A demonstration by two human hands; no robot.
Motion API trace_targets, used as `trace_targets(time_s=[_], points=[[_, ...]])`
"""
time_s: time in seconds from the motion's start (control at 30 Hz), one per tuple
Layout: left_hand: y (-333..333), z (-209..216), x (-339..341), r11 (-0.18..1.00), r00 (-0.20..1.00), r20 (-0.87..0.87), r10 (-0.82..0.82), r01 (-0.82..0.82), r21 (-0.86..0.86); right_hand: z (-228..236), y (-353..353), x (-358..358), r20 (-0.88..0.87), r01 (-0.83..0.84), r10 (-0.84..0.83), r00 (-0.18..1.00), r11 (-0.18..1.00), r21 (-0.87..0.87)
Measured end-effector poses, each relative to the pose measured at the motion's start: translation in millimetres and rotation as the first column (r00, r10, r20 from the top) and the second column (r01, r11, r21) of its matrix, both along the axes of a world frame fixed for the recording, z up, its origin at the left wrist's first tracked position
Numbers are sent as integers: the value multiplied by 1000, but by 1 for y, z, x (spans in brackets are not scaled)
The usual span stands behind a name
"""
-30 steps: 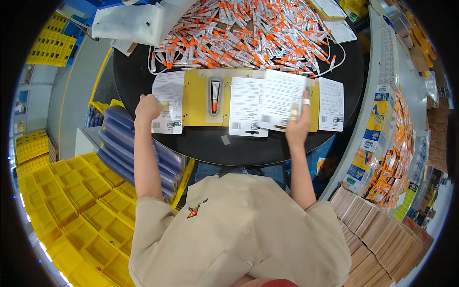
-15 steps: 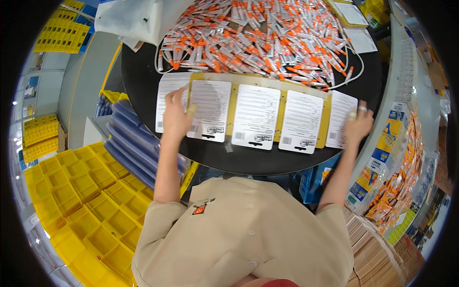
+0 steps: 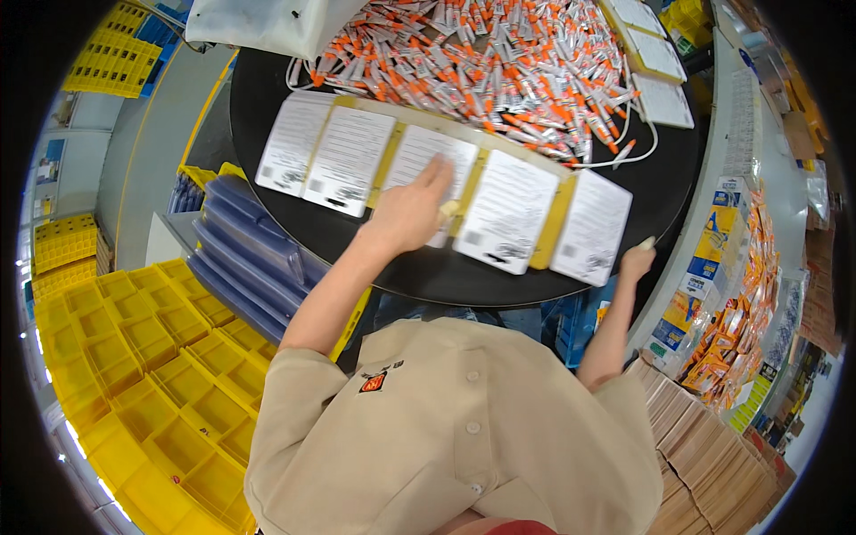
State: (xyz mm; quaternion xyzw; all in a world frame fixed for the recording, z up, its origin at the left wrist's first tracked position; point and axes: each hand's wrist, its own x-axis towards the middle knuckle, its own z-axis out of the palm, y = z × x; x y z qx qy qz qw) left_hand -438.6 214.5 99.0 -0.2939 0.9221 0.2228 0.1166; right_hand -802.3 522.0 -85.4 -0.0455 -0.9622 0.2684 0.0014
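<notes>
A yellow tray [image 3: 387,169] lies slanted on the round black table [image 3: 428,281], with several white printed cards laid along it in a row. My left hand [image 3: 412,207] rests across the middle card [image 3: 428,147], fingers stretched out, hiding part of it. To its right are another card [image 3: 506,209] and the end card [image 3: 592,223]. My right hand [image 3: 636,261] is closed at the table's right rim, below the end card; its thumb shows, while most of its fingers are hidden. Beyond the tray spreads a heap of small white tubes with orange caps [image 3: 499,67].
A white bag [image 3: 259,27] sits at the far left; another tray with cards [image 3: 655,53] lies far right. Stacked yellow trays [image 3: 169,357] and blue plastic pieces [image 3: 245,250] stand left. On the right are orange packets [image 3: 736,330] and stacked cardboard [image 3: 704,446].
The table has turned clockwise with its tray, cards and tubes. My left hand has moved right onto the middle card; my right hand has gone from the end card to the table's rim.
</notes>
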Motion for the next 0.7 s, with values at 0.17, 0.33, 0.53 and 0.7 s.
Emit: trace_targets(time_s=[0.17, 0.33, 0.53, 0.7], points=[[-61, -17, 24, 964, 966, -11, 258, -258, -55, 13, 2, 189, -41, -105, 97, 994, 956, -275], [-70, -9, 34, 897, 753, -541, 375, -442, 6, 94, 20, 257, 485, -117, 665, 568, 649, -752], [40, 4, 15, 762, 857, -273, 438, -192, 619, 95, -17, 127, -369, -498, 352, 860, 739, -454], [77, -27, 20, 848, 833, -365, 416, -210, 486, 45, -34, 16, -61, -51, 39, 997, 975, -216]])
